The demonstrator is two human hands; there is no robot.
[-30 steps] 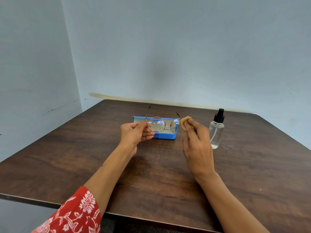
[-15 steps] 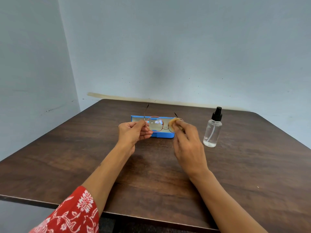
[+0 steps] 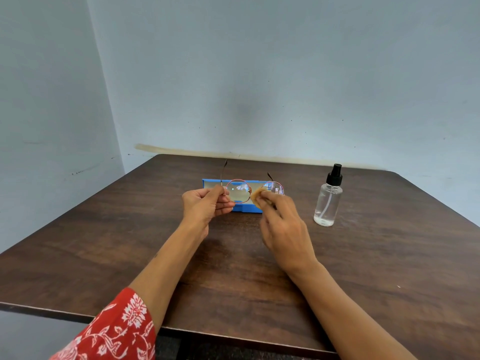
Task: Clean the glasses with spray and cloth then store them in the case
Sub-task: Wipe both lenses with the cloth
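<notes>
Right hand [image 3: 284,224] has slid the cloth [image 3: 259,197] inward since a moment ago, off the outer edge of the lens on its side and onto that lens's inner edge, close to the bridge of the glasses [image 3: 237,194]. And the grip looks firm: thumb and fingers curl round the small tan pad, pinching it flat against the glass, so most of that lens is hidden behind cloth and fingertips. Only its upper rim shows.

Over on the other side, the left hand [image 3: 205,207] is closed tight on the frame at the hinge end, fingers folded in, thumb on top, holding the glasses up off the worktop [image 3: 104,242]. Both temple arms are unfolded and point away from the person, toward the wall. The free lens is round, thin red rim, catching a pale reflection.

Right behind the glasses lies the blue case [image 3: 244,208], flat on the worktop, its long side facing the person; whether its lid is up I cannot tell from here. The glasses hang in front of it, not in it.

Well off to the right-hand side stands the spray bottle [image 3: 327,201], upright, clear body, black pump top, with nobody touching it. A red patterned sleeve [image 3: 117,331] covers the left arm near the bottom edge, while the right forearm is bare.
</notes>
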